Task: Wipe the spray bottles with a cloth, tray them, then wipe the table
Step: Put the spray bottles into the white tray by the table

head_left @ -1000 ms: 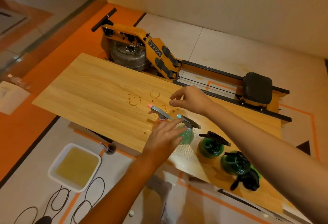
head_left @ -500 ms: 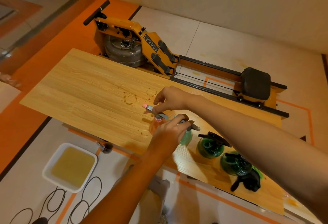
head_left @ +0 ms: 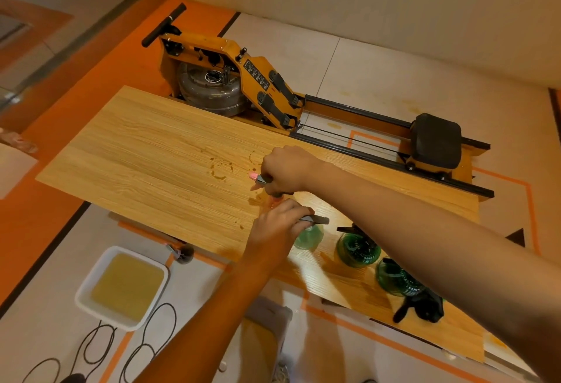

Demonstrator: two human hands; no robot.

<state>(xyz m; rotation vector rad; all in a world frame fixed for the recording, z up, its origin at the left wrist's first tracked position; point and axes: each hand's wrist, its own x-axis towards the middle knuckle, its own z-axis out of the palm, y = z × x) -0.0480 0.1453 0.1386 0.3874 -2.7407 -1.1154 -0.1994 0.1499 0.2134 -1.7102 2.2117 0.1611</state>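
Several spray bottles stand along the near right part of the wooden table (head_left: 151,154). My right hand (head_left: 285,170) grips the grey sprayer head of the pink-tipped bottle (head_left: 254,176); its body is hidden under my hands. My left hand (head_left: 277,229) is curled over the sprayer head of the light green bottle (head_left: 309,238). To the right stand two dark green bottles (head_left: 358,250) (head_left: 394,279), partly hidden by my right forearm. A black sprayer part (head_left: 422,311) lies beside them. No cloth is in either hand.
Wet ring marks (head_left: 221,170) stain the tabletop left of my hands. A white tray (head_left: 96,274) with a yellowish filling sits on the floor at the near left, with black cables (head_left: 100,346) beside it. An orange rowing machine (head_left: 243,79) stands behind the table.
My right hand dropped from above the table onto the pink-tipped sprayer and closed around it. My left hand moved over the light green bottle's sprayer and curled on it.
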